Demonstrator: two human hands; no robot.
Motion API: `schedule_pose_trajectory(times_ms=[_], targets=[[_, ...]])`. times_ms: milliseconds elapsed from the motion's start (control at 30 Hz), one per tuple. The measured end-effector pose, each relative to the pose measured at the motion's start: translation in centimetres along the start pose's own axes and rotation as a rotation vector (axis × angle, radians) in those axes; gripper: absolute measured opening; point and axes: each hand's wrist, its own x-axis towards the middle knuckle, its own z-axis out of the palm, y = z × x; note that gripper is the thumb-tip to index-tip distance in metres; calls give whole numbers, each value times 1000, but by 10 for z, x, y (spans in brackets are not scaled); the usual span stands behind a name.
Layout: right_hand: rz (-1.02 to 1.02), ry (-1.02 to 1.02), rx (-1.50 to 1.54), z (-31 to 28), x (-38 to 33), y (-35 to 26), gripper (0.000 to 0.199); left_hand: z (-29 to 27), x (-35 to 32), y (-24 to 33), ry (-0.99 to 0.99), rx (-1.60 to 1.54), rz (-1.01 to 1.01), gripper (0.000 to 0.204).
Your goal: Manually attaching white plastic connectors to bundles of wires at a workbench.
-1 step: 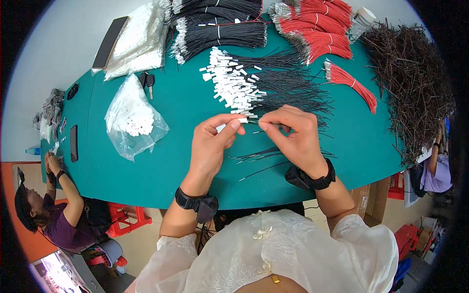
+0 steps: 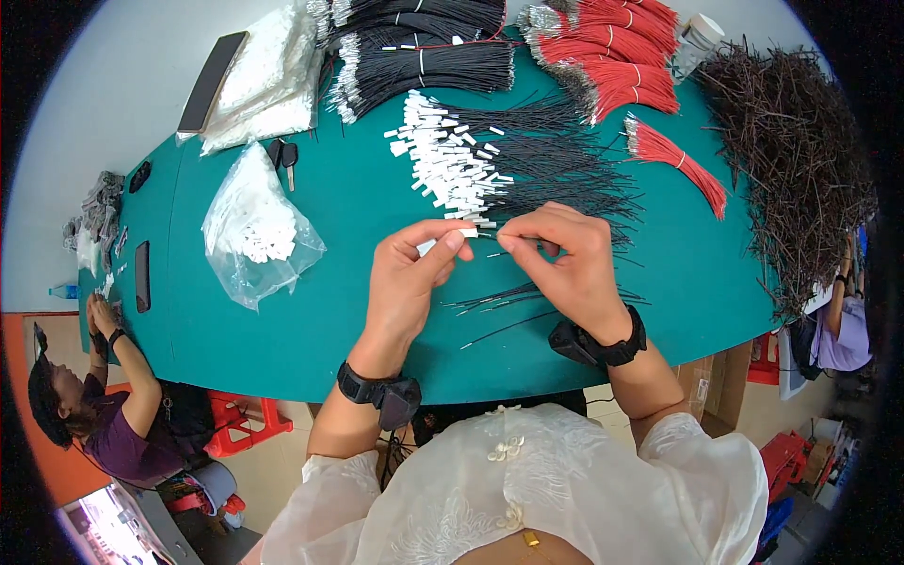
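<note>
Between thumb and index finger, my left hand [image 2: 407,273] pinches a small white connector housing [image 2: 469,232]. My right hand [image 2: 568,259] is closed in a pinch on a thin black wire, whose bare end [image 2: 486,234] points at the housing; most of the wire is hidden by my fingers. Just beyond both hands lies a pile of white connector housings [image 2: 447,169] with black wires [image 2: 565,160] trailing to the right. Several loose black wires [image 2: 508,299] lie on the green table [image 2: 377,169] nearer to me, below the gap between my hands.
A clear bag of white housings [image 2: 268,235] sits left, near keys [image 2: 290,165]. Bundled black wires [image 2: 424,66] and red wires [image 2: 612,56] line the back. One red bundle [image 2: 678,160] and a dark wire heap [image 2: 782,160] are right. A co-worker [image 2: 104,405] sits at far left.
</note>
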Motion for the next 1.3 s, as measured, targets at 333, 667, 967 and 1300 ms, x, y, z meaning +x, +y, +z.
schedule_pose_trajectory(times_ms=[333,667,967,1300], targets=[[8,-10,32,1,-1,0,7,4,-2,5,14,250,27,15],[17,-69,-1,-1,-3,2,6,8,-6,7,49,377,8,15],[30,-71,38,2,-3,4,7,5,-3,1,15,205,-57,15],[28,-33,14,4,-5,2,7,2,-4,-4,-9,112,-94,15]])
